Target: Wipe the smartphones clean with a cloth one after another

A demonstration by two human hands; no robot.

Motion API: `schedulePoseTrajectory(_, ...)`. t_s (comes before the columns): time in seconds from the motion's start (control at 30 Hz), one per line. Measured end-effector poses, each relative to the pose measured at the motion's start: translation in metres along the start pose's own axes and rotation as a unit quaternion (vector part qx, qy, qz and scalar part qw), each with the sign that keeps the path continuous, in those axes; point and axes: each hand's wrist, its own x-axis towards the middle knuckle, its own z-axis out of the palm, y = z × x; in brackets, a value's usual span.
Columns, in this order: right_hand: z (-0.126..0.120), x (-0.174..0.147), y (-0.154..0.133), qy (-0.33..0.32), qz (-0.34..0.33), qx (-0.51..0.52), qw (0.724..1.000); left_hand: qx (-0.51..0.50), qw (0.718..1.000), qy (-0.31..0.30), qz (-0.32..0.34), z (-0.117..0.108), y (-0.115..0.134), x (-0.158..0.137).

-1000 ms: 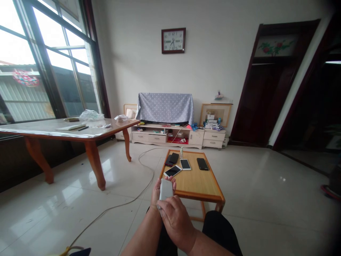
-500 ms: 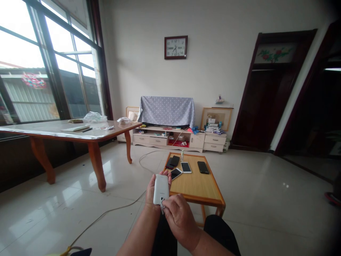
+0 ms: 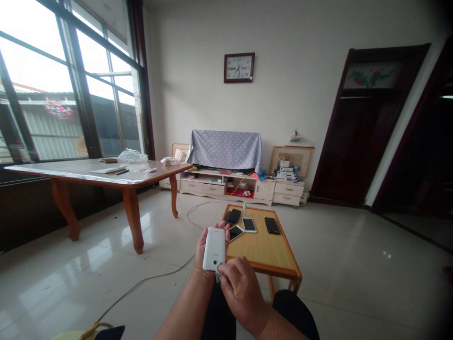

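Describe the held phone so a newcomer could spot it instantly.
Below the wall clock, toward the viewer, stands a low wooden table. In front of its left side, the left hand holds the white phone. Unlike the phones on the table, it shows a white back and camera.

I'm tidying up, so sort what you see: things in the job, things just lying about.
In the job:
white phone, in the left hand
grey cloth-like piece in the right hand
perhaps other phones on the small table

Lying about:
plastic bag, booklet and pen-like item on the large table
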Motion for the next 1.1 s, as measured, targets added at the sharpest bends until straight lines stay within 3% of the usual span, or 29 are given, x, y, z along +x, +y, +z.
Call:
schedulePoseTrajectory(0.13, -0.003, 0.005, -0.008, -0.019, -0.016, 0.004, 1.000, 0.008, 1.000, -0.006, -0.028, 0.009, -0.006, -0.003)
schedulePoseTrajectory(0.3, -0.008, 0.006, -0.008, -0.007, -0.012, -0.001, 1.000, -0.003, 1.000, -0.019, -0.002, 0.021, 0.000, -0.005)
schedulePoseTrajectory(0.43, -0.013, 0.020, -0.006, 0.001, -0.015, -0.019, 1.000, 0.007, 1.000, -0.022, -0.016, 0.043, -0.002, 0.003)
schedulePoseTrajectory(0.6, -0.029, 0.033, -0.006, 0.033, -0.014, -0.017, 0.999, 0.012, 0.996, -0.083, -0.029, 0.078, -0.006, 0.012)
schedulePoseTrajectory(0.77, -0.040, 0.024, -0.004, 0.060, 0.053, 0.079, 0.994, 0.011, 0.988, -0.144, -0.047, 0.081, -0.013, 0.001)
schedulePoseTrajectory(0.9, -0.042, 0.031, 0.002, 0.103, 0.192, 0.198, 0.956, 0.024, 0.982, -0.175, -0.074, 0.075, -0.026, -0.007)
schedulePoseTrajectory(1.1, -0.039, 0.026, -0.005, 0.092, 0.347, 0.408, 0.840, 0.033, 0.975, -0.204, -0.080, 0.085, -0.028, -0.006)
